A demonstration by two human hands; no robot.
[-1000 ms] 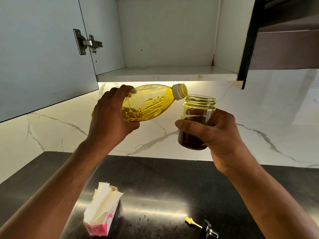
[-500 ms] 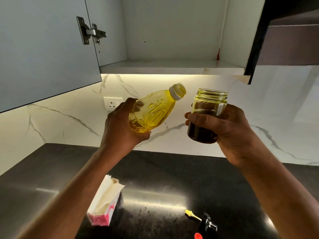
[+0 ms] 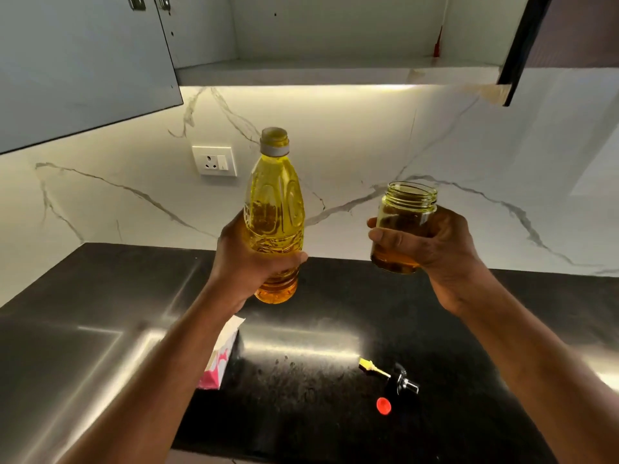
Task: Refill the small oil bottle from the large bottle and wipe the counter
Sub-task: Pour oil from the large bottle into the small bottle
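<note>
My left hand (image 3: 249, 262) grips the large plastic oil bottle (image 3: 275, 209) around its lower half. The bottle stands upright in the air above the black counter (image 3: 335, 430), its mouth uncapped, full of yellow oil. My right hand (image 3: 435, 244) holds the small glass oil bottle (image 3: 403, 222), a wide-mouthed open jar, upright to the right of the large one. Oil fills the lower part of the jar. The two containers are apart.
On the counter lie a pink tissue box (image 3: 219, 356), a pour spout with a yellow tip (image 3: 390, 376) and a red cap (image 3: 383, 405). Small drops speckle the counter near the middle. An open cabinet door (image 3: 83, 61) hangs overhead left; a wall socket (image 3: 214, 160) sits behind.
The large bottle swung from tilted toward the jar's mouth to upright and came down lower. The jar dropped a little and moved away to the right.
</note>
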